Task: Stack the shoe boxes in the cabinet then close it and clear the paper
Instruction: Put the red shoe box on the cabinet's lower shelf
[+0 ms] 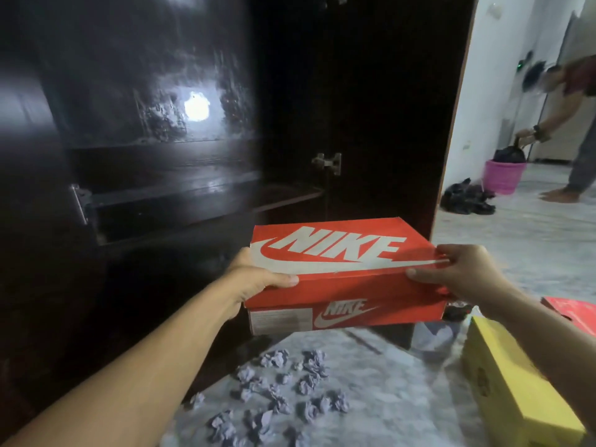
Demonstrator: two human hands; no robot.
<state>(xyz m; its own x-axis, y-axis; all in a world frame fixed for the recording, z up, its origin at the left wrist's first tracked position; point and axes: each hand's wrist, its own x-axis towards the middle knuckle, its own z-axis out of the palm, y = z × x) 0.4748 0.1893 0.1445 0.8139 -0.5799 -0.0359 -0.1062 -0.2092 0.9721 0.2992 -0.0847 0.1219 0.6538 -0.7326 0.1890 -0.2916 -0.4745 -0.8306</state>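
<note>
I hold the red shoe box (342,272) with both hands, one at each short end, lifted clear of the floor (403,391) in front of the open cabinet (193,156). My left hand (258,275) clamps the left end, thumb lying across the lid's near edge, the fingers out of sight behind the box. My right hand (458,272) grips the right end, thumb on the lid's near edge and fingers curled over the top corner.

Condition of the box: orange-red cardboard, lid seated down over the base. The lid carries a large white NIKE wordmark and swoosh, somewhat scuffed and dulled. The near side shows a smaller white wordmark and swoosh, with a pale printed label to their left; the label text is too blurred to read. The box sits roughly level, tipped slightly toward me.

Beyond the box, the cabinet is dark brown and glossy, with a bright reflection on its back panel. A shelf (206,195) runs across the interior above the box, and a metal hinge (329,162) shows on the right-hand door (403,108), which stands open.

Below the box, crumpled balls of grey paper (290,391) lie scattered on the pale marbled floor. A yellow shoe box (512,385) lies at lower right, with part of another red box (574,314) just beyond it.

In the background on the right, another person (571,124) bends over a pink basket (503,175).
</note>
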